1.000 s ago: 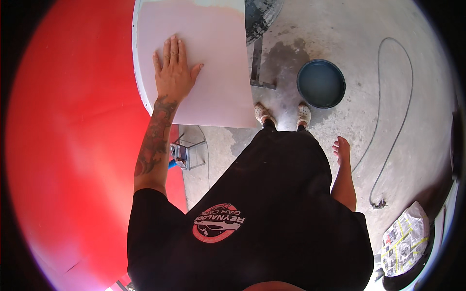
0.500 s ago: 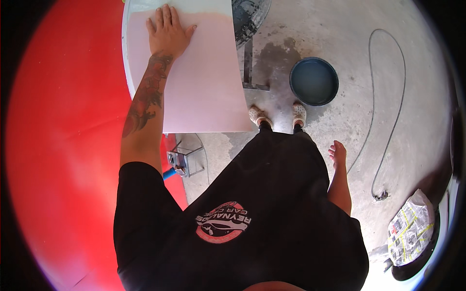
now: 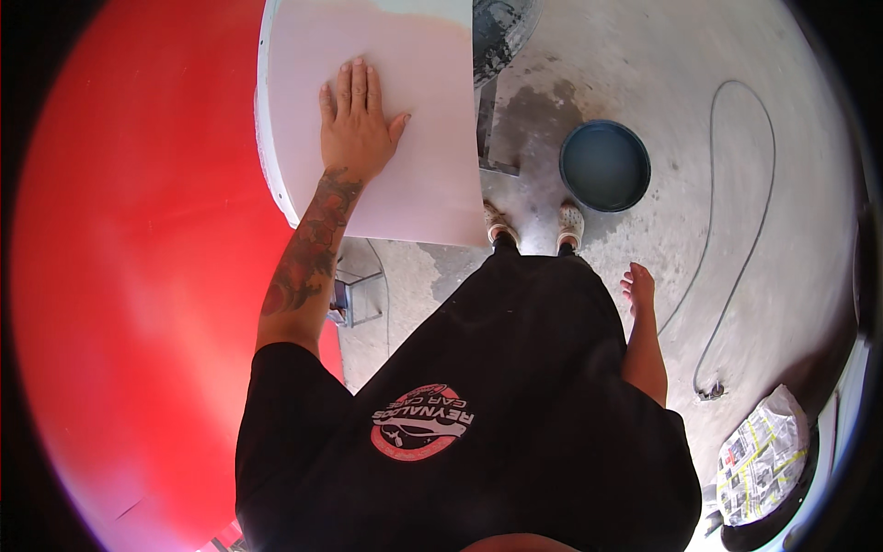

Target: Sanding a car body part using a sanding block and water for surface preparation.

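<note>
One of the hands partly hides a cropped panel.

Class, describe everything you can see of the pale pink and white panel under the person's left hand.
The pale pink, smooth, matte-looking panel turns whitish at the top beyond a peach-tinted border. Its left edge curves, with a white rim bearing small dark spots; its right and lower edges look nearly straight. It stands out above the grey concrete floor, beside a large glossy red surface. The person's bare left hand lies flat on it. Its far end is out of frame; its support is unclear.
</note>
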### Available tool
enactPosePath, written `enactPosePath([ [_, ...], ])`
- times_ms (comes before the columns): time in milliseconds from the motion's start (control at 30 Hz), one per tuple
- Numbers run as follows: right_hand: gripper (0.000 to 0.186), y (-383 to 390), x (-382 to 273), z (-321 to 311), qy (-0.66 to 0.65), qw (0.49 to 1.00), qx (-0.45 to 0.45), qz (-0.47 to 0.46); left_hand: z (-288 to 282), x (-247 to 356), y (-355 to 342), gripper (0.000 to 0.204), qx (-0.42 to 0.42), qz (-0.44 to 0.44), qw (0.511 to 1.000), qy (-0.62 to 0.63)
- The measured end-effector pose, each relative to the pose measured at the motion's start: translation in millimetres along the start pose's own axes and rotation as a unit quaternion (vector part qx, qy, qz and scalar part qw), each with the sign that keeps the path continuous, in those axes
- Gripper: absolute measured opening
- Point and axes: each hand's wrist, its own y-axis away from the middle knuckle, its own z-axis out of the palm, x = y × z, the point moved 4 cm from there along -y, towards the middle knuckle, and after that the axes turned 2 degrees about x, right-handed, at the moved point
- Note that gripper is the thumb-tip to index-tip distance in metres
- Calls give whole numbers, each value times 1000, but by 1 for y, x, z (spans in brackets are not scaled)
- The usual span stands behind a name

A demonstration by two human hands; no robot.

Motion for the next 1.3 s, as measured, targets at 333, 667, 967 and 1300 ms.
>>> enactPosePath([
  [333, 48, -13, -12, 4, 27, 999, -30, -9, -5, 21, 73, 83, -25, -2, 997, 80],
  [667, 46, -13, -13, 6, 50, 998, -35, 0, -6, 42, 131, 86, -97, -13, 992, 85],
  [967, 45, -14, -16, 5, 39, 999, -21, -13, -17, 59, 168, 89, -123, -11, 981, 151],
  [1300, 49, -6, -4, -6, 11, 1000, -22, -4, -13, 25, 68, 84, -35, 13, 993, 112],
])
